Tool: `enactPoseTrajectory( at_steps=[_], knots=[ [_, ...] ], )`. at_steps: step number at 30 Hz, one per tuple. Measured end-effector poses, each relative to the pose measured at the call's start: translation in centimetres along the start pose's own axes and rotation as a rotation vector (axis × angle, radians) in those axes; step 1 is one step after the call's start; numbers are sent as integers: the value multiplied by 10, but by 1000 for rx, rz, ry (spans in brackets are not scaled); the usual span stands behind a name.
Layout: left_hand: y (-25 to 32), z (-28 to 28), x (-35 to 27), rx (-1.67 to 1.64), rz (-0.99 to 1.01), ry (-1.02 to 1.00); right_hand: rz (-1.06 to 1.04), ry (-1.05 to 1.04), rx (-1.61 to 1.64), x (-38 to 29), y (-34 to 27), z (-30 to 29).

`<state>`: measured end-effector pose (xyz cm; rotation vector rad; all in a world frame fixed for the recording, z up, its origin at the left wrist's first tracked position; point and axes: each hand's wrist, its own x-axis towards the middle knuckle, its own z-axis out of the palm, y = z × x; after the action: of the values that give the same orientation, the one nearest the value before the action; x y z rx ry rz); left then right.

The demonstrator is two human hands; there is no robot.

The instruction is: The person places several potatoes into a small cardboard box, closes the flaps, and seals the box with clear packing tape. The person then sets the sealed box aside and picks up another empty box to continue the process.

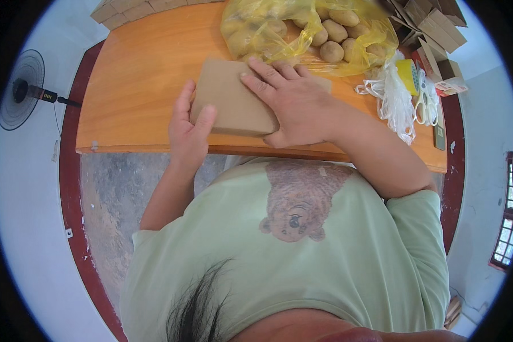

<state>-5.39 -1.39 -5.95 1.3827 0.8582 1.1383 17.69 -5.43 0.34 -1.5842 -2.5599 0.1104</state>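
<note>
A brown cardboard box lies near the front edge of the wooden table, its broad top face upward. My left hand holds its left side, with the thumb at the front left corner and the fingers along the side. Across the right part of the top rests my right hand, palm down, fingers spread toward the back and thumb over the front right corner. A bit of cardboard shows beyond that hand on the right; whether it belongs to the box I cannot tell. The underside of the box is hidden.
Behind the box lies a yellow plastic bag with several potatoes. At the right are white plastic bags, yellow tape, white-handled scissors and open cartons. Stacked boxes line the back left. A fan stands left.
</note>
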Motion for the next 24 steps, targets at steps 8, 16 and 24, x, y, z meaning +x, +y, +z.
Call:
enactPoseTrajectory(
  at_steps=[8,16,24],
  knots=[
    [0,-4,1,15,-91,-52,-75,-54,-29,-13,8,0],
    [-2,-1,3,0,-86,-46,40,54,-19,-68,30,6],
    [-7,-4,6,-16,-81,-44,8,200,-5,-72,35,22]
  ],
)
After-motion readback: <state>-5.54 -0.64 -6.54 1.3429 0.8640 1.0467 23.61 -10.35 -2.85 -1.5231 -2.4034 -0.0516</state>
